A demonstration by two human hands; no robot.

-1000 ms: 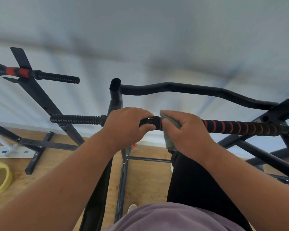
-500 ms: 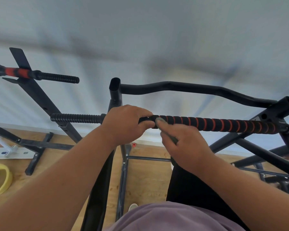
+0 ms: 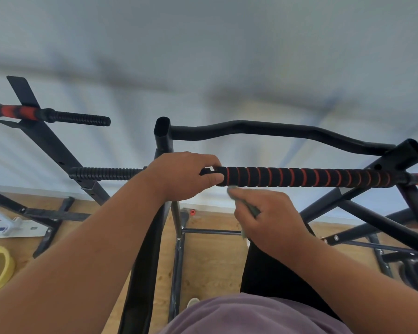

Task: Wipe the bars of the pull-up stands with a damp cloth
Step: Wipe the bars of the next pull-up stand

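- gripping the padded bar [image 3: 299, 177] at frame centre, the left hand [image 3: 184, 175] steadies it.
- right hand [image 3: 268, 218] pinches the cloth [image 3: 250, 208] just below the bar, apart from it.
- bent top bar [image 3: 275, 132] and upper-left bar [image 3: 80, 118] probably remain.

- Padded bar [image 3: 299, 177] crosses mid-frame; curved bar [image 3: 275, 132] lies above it.
- Left hand [image 3: 181, 175] on its left end; right hand [image 3: 268, 218] just below, holding cloth [image 3: 250, 208].
- Second stand [image 3: 46, 145] upper left.
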